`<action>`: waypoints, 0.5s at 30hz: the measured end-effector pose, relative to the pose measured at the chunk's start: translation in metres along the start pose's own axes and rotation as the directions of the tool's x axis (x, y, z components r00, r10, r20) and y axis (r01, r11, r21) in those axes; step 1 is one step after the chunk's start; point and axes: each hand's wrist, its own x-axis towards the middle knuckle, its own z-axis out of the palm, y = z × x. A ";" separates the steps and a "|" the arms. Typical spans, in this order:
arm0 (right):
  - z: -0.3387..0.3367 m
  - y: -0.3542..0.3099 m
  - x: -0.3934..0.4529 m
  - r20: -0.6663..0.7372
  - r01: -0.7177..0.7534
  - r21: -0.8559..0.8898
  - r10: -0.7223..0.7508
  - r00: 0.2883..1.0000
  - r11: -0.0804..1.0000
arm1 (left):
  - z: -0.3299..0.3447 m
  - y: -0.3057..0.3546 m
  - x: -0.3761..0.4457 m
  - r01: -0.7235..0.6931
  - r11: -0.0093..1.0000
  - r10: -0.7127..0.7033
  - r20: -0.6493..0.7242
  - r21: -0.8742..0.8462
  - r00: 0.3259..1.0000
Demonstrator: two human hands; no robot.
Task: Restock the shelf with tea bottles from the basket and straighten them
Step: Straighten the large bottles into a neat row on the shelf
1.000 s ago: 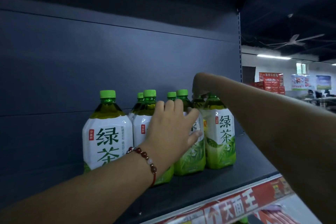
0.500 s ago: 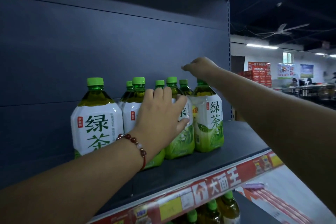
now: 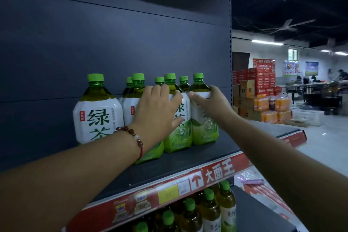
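Several green tea bottles with green caps stand on the dark shelf (image 3: 222,149). My left hand (image 3: 156,113), with a bead bracelet at the wrist, lies with straight fingers flat against the fronts of the two middle bottles (image 3: 178,133). My right hand (image 3: 211,103) wraps round the shoulder of the rightmost bottle (image 3: 204,130), thumb on its front and fingers behind it. The leftmost bottle (image 3: 98,115) stands apart, label forward. More bottles stand in a back row, mostly hidden. No basket is in view.
The shelf's right end (image 3: 282,132) is bare. A red price strip (image 3: 207,177) runs along its front edge. More tea bottles (image 3: 209,211) stand on the shelf below. Stacked red boxes (image 3: 261,81) and orange drink packs (image 3: 275,109) sit on the floor beyond.
My right hand came down from above the rightmost bottle's cap and took hold of its shoulder. My left hand stayed flat on the middle bottles.
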 end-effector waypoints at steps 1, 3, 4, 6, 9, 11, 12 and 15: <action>0.004 0.002 -0.001 -0.033 0.006 0.010 -0.005 0.999 1.000 | 0.001 0.000 -0.002 -0.007 1.000 0.007 -0.007 -0.012 1.000; 0.011 0.003 -0.006 -0.084 0.001 0.026 0.001 0.996 1.000 | 0.007 -0.001 -0.009 -0.026 0.999 0.026 -0.008 -0.043 1.000; 0.014 0.004 -0.008 -0.101 -0.009 0.023 0.011 0.995 1.000 | 0.008 -0.002 -0.014 -0.033 0.998 0.033 -0.007 -0.052 0.999; 0.018 0.003 -0.013 -0.100 -0.040 0.029 0.042 0.994 0.999 | 0.007 -0.004 -0.027 -0.033 0.998 0.034 0.012 -0.046 0.999; 0.017 0.007 -0.028 -0.061 -0.101 0.107 0.108 0.992 0.989 | -0.001 -0.015 -0.053 -0.005 1.000 0.004 0.071 0.011 0.997; 0.017 0.011 -0.046 0.011 -0.126 0.078 0.125 0.992 0.989 | -0.008 -0.028 -0.072 0.058 0.998 -0.061 0.079 0.038 0.995; 0.019 0.012 -0.056 0.045 -0.116 0.026 0.115 0.992 0.993 | -0.011 -0.034 -0.081 0.092 0.994 -0.096 0.087 0.057 0.992; 0.034 0.009 -0.084 0.122 -0.053 -0.223 0.082 0.989 0.973 | -0.018 -0.045 -0.099 0.170 0.980 -0.183 0.127 0.107 0.975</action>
